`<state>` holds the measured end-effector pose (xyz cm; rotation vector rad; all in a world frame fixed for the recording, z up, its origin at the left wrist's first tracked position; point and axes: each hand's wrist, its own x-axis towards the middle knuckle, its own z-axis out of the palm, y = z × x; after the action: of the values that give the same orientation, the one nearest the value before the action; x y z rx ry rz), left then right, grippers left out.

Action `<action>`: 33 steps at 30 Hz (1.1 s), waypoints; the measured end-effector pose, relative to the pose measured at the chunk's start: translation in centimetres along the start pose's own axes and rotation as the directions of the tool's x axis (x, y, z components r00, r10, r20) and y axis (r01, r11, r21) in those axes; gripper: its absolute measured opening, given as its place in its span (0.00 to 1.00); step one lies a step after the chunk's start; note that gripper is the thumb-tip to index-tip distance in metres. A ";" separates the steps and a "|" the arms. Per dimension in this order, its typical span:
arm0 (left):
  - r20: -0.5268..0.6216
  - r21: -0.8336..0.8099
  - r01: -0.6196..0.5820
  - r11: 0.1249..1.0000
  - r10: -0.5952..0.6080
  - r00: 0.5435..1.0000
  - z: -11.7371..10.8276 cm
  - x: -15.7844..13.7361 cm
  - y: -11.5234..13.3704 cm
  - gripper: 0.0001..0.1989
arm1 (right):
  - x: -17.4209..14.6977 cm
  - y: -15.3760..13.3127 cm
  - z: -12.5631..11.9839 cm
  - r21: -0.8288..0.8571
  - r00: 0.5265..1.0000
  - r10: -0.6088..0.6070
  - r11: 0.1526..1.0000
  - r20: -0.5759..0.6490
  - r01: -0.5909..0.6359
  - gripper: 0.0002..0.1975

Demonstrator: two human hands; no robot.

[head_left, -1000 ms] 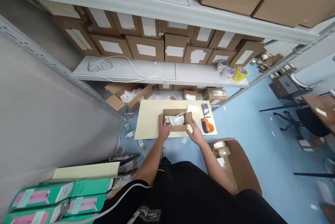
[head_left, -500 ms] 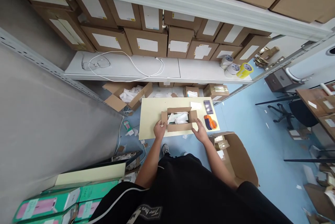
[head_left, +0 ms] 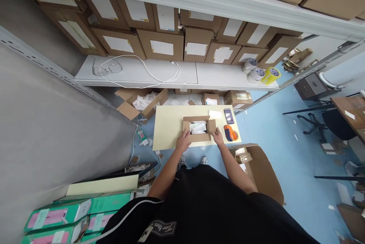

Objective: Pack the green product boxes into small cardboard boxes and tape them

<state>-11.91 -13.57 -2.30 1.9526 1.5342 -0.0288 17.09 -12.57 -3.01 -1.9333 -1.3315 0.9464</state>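
Note:
A small open cardboard box (head_left: pixel 196 138) stands on the pale yellow tabletop (head_left: pixel 168 122), with white crumpled wrapping (head_left: pixel 198 127) inside. My left hand (head_left: pixel 183 140) grips the box at its left end, fingers over the left flap, which tilts inward. At the opposite end my right hand (head_left: pixel 217 136) pinches the lower corner of the right flap, which still points outward. What lies under the wrapping is hidden. Right of the box is an orange and dark blue tape dispenser (head_left: pixel 230 133). A white paper (head_left: pixel 215 114) and a dark purple packet (head_left: pixel 228 116) lie behind it.
Beyond the table, a shelf (head_left: pixel 182 73) bears labelled boxes, a white cable and tape rolls (head_left: pixel 270 75). An open carton (head_left: pixel 142 101) with white material sits at the back left. A large open carton (head_left: pixel 262 171) stands at the right. Green boxes (head_left: pixel 59 215) are at lower left.
The left flap has swung up and inward over the box, my left hand moving right with it. My right hand stays at the right flap. The view has shifted slightly.

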 end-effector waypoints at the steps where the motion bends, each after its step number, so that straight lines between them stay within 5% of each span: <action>1: 0.010 -0.001 -0.006 1.000 0.006 1.000 -0.1 0.0 -0.1 0.44 | 0.0 -0.1 0.3 0.008 1.000 -0.001 1.000 0.016 0.001 0.39; 5: 0.045 -0.017 -0.006 1.000 0.007 0.999 -0.8 0.1 -0.2 0.43 | -0.5 -0.8 1.4 -0.063 0.979 -0.072 0.994 0.190 0.085 0.37; 11: 0.044 -0.085 0.010 0.996 -0.006 0.999 -2.7 0.9 -0.4 0.38 | 0.4 -1.7 1.0 -0.209 0.876 -0.100 0.953 0.471 0.221 0.47; 13: -0.007 -0.127 0.063 0.990 -0.064 0.998 -3.5 1.5 -0.2 0.34 | 1.1 -2.2 0.7 -0.225 0.894 -0.092 0.952 0.439 0.209 0.42; 18: -0.213 -0.150 0.255 0.955 -0.283 0.935 -3.8 3.0 1.5 0.37 | 2.1 -3.7 1.0 -0.336 0.993 -0.003 0.941 0.122 0.044 0.24; 24: -0.401 0.013 0.214 0.977 -0.191 0.896 -4.6 4.7 2.9 0.52 | 2.4 -3.6 2.2 -0.414 0.985 0.173 0.898 0.020 -0.150 0.41; 29: -0.315 0.215 -0.002 0.977 0.072 0.946 -6.0 5.8 3.3 0.44 | 3.1 -3.4 1.9 -0.416 0.989 0.133 0.905 0.071 -0.091 0.53; 33: -0.164 0.214 0.001 0.977 0.035 0.986 -4.4 5.1 4.0 0.33 | 2.2 -2.3 2.4 -0.357 0.997 0.016 0.934 0.080 0.013 0.46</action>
<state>-8.41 -7.48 1.01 2.1834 1.6814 -0.0239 14.49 -9.59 -2.99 -2.1817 -1.6432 0.8347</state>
